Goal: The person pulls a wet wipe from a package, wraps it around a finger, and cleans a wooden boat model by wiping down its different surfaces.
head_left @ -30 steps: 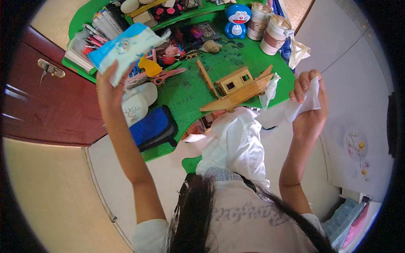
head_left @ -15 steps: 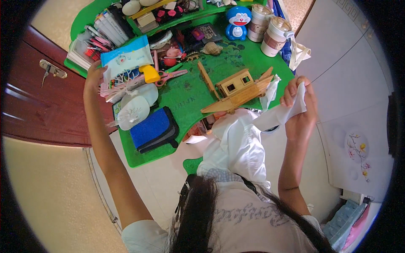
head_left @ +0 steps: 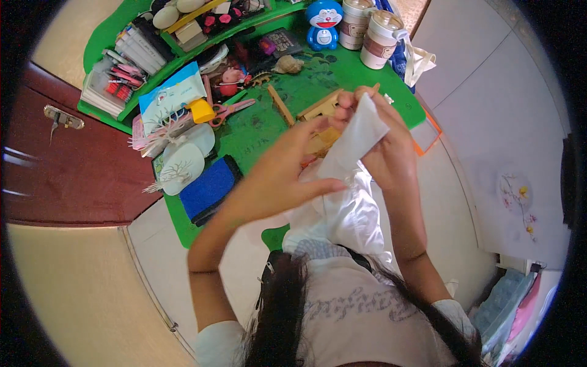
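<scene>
A damp-looking white wipe (head_left: 356, 136) hangs from my right hand (head_left: 391, 147), whose fingers pinch it near the top. My left hand (head_left: 269, 174) is raised beside the wipe, thumb and fingers spread apart with nothing held; its thumb points toward the wipe's lower part. Behind both hands, on the green desk (head_left: 244, 144), stands a wooden model boat (head_left: 321, 109), mostly hidden by them. The blue-and-white wipes pack (head_left: 173, 90) lies at the desk's left, away from both hands.
Pink scissors (head_left: 227, 113), a yellow object (head_left: 200, 111) and a blue folded cloth (head_left: 209, 188) lie on the left. A blue cat figure (head_left: 323, 25) and two lidded cups (head_left: 380, 43) stand at the back. A dark red door (head_left: 73, 165) is at left.
My left hand has left the wipes pack and come right, to beside the wipe. My right hand has moved left with the wipe, now in front of the boat. The view has shifted slightly.
</scene>
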`<state>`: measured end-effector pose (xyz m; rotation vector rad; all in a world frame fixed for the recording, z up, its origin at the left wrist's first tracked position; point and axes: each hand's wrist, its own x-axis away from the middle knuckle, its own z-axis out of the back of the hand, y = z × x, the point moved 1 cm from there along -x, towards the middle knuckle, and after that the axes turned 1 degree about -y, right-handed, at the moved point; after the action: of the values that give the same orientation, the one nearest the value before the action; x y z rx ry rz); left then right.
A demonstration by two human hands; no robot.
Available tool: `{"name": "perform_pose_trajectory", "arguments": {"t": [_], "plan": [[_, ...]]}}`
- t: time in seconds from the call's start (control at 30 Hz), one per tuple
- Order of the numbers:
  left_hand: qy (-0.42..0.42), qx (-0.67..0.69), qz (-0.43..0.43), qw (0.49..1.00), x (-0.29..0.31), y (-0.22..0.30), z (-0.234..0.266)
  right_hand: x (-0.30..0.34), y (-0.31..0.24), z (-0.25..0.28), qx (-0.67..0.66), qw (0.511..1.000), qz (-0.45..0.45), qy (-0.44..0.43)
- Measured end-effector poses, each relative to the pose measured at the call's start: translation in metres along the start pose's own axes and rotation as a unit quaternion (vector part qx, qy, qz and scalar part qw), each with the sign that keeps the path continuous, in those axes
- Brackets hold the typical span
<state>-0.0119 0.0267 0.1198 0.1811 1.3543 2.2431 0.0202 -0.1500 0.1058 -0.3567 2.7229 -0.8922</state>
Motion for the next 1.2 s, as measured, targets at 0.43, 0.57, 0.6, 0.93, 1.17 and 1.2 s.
{"name": "perform_pose_trajectory", "arguments": {"t": [0.43,0.57,0.6,0.93,1.17,1.2], "plan": [[0.129,0.442,0.101,0.882,0.001,-0.032,-0.065,0.014,-0.009,0.013,0.393,0.901,0.001,0.183],[0.166,0.504,0.099,0.842,-0.001,-0.032,-0.068,0.032,-0.011,0.026,0.324,0.929,-0.141,0.107],[0.171,0.53,0.098,0.825,0.0,-0.038,-0.072,0.035,-0.006,0.024,0.343,0.928,-0.115,0.091],[0.225,0.353,0.017,0.908,0.011,-0.042,-0.08,0.055,-0.015,0.016,0.74,0.651,0.136,-0.104],[0.148,0.392,-0.151,0.895,0.027,-0.026,-0.06,0.074,-0.034,-0.012,0.663,0.723,0.143,-0.132],[0.173,0.4,-0.132,0.89,0.029,-0.018,-0.061,0.076,-0.032,-0.017,0.663,0.723,0.143,-0.133]]}}
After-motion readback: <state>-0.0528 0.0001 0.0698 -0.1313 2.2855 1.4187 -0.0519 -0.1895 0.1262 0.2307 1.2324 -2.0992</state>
